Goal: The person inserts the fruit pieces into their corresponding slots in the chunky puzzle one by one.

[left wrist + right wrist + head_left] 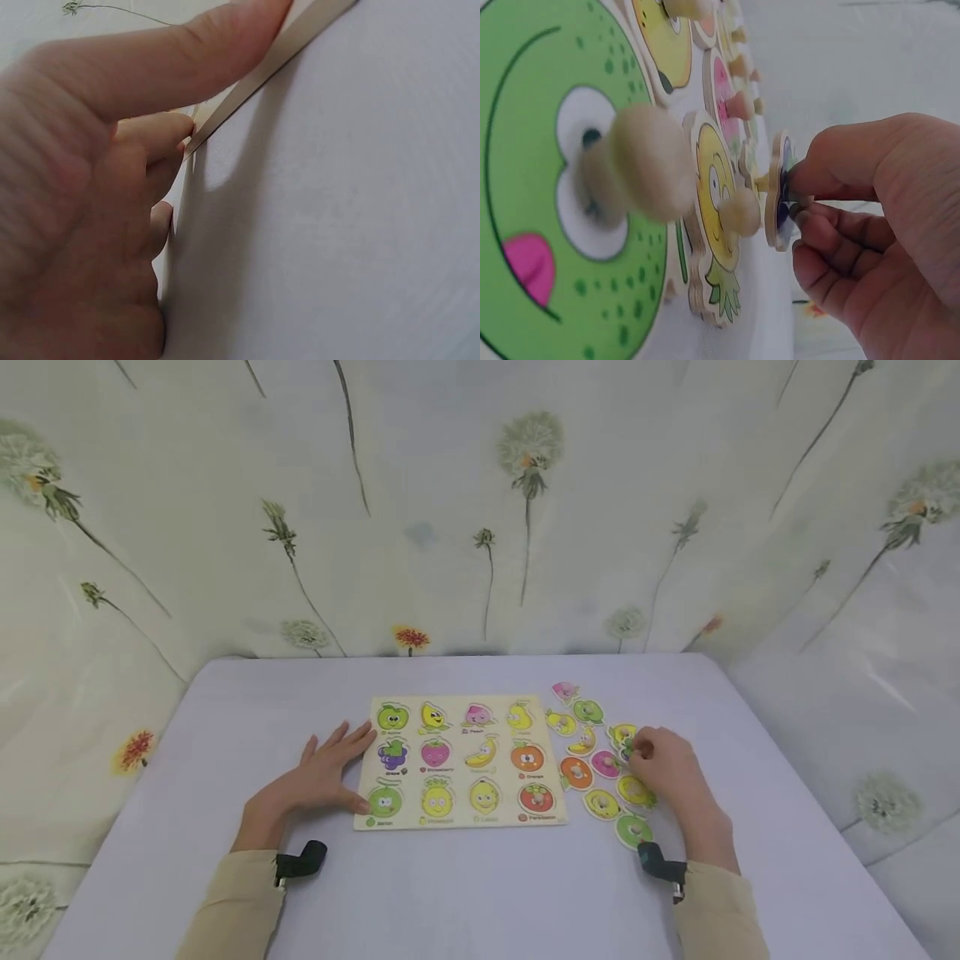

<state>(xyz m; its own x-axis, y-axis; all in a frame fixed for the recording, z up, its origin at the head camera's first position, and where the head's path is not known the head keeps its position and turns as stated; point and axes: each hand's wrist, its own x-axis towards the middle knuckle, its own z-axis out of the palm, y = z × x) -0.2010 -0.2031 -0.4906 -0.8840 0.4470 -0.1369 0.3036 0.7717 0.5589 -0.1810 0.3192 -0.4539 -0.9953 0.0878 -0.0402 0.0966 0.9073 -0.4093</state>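
A wooden fruit puzzle board (457, 822) lies mid-table, its printed fruit pictures in rows. My left hand (322, 777) rests at its left side, fingers spread and fairly straight, thumb over the lower left corner. In the left wrist view, the thumb (187, 64) lies along the board's edge. To the right of the board, my right hand (671, 768) pinches a purple grape puzzle piece (778, 217) between thumb and fingers; its knob is hidden by the fingertips. That piece is on edge in the right wrist view, beyond the pineapple piece (717, 199).
Loose knobbed pieces crowd the board's right side: a green melon (633, 831), a lemon (602, 803), an orange (577, 772), a strawberry (606, 764), a banana (582, 742), an apple (588, 711) and others. A flower-printed curtain (450, 568) hangs behind the white table (480, 902).
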